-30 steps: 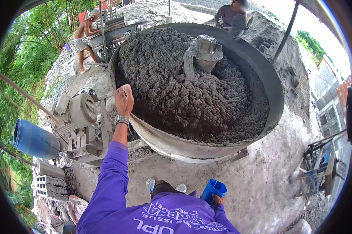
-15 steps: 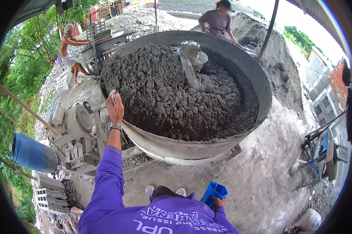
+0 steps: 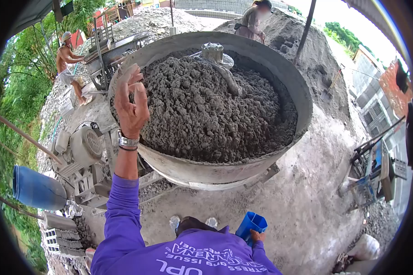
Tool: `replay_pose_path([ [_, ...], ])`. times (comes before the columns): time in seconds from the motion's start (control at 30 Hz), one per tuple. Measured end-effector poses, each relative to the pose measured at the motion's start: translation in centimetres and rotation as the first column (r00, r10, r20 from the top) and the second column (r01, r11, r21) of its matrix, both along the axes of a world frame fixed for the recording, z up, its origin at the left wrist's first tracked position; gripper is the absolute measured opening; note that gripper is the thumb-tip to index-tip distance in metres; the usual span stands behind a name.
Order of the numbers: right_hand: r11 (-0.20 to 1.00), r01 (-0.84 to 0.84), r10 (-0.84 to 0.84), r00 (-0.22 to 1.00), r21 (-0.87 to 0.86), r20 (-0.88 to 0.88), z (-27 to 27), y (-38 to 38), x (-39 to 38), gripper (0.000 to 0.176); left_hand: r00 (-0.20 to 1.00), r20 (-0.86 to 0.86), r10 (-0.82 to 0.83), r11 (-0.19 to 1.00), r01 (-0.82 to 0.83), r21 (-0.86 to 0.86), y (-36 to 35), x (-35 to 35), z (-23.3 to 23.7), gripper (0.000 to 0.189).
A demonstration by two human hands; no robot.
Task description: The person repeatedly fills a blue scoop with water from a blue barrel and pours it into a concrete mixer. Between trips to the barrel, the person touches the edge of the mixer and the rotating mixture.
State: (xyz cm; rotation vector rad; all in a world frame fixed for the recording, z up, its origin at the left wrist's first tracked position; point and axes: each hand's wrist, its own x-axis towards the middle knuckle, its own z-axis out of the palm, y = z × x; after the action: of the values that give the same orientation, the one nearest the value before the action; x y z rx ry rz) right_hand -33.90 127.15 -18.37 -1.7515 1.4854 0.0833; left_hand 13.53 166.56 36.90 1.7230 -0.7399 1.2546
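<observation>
since half a second ago the left hand (image 3: 132,103) has lifted off the rim of the pan (image 3: 302,107) and now stands raised at its edge beside the mix (image 3: 206,105), fingers (image 3: 134,73) spread and released, holding nothing. the right hand (image 3: 257,236) stays low by the body, fingers clenched round the one blue cup (image 3: 248,223). there is one pan, one motor (image 3: 85,146), one barrel (image 3: 37,188), and two others at work: a person (image 3: 66,57) at the left and another person (image 3: 254,18) behind the pan.
</observation>
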Motion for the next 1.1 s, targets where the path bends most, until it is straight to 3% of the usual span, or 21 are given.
replay_pose_path([
  [0.1,0.998,0.034,-0.033,0.999,0.046,-0.017,0.3,0.5,-0.1,0.077,0.952,-0.236,0.196,0.979,-0.205,-0.015,4.2,3.4,-5.9,0.048],
  [0.2,0.998,0.064,-0.064,0.998,-0.006,0.008,-3.5,-0.4,-2.4,0.066,0.913,-0.347,0.214,0.967,-0.249,-0.059,8.1,6.3,-12.2,0.049],
  [0.3,0.999,0.042,-0.042,0.999,-0.028,-0.003,-0.3,0.0,-2.3,0.065,0.846,-0.482,0.227,0.952,-0.298,-0.074,9.6,6.4,-16.5,0.048],
  [0.37,0.999,-0.02,0.018,0.998,-0.032,-0.066,-0.1,-0.4,-1.8,0.066,0.767,-0.458,0.449,0.892,-0.357,0.277,10.7,6.0,-18.9,0.052],
  [0.4,0.998,-0.065,0.062,0.991,-0.027,-0.117,-0.4,-0.6,-1.5,0.066,0.815,-0.431,0.387,0.921,-0.367,0.133,9.2,5.3,-17.7,0.047],
  [0.53,0.996,-0.044,0.036,0.994,-0.072,-0.106,-1.0,-0.7,0.3,0.065,0.787,-0.39,0.479,0.877,-0.406,0.258,9.9,6.1,-18.4,0.048],
  [0.63,0.993,-0.006,-0.005,0.995,-0.116,-0.098,-2.0,-0.9,1.3,0.052,0.768,-0.414,0.489,0.871,-0.412,0.267,9.8,5.9,-18.3,0.048],
  [0.83,1.0,-0.016,0.016,1.0,0.015,-0.011,-0.8,-0.2,3.3,0.043,0.764,-0.419,0.49,0.872,-0.429,0.238,10.3,6.4,-18.8,0.052],
  [0.93,0.992,-0.042,0.029,0.993,-0.117,-0.112,-1.0,0.1,3.6,0.042,0.756,-0.431,0.492,0.871,-0.414,0.267,10.4,6.6,-18.9,0.048],
  [1.1,0.999,0.007,-0.008,1.0,0.054,0.011,1.9,0.9,4.5,0.043,0.768,-0.424,0.481,0.877,-0.406,0.259,10.8,6.9,-19.2,0.049],
])
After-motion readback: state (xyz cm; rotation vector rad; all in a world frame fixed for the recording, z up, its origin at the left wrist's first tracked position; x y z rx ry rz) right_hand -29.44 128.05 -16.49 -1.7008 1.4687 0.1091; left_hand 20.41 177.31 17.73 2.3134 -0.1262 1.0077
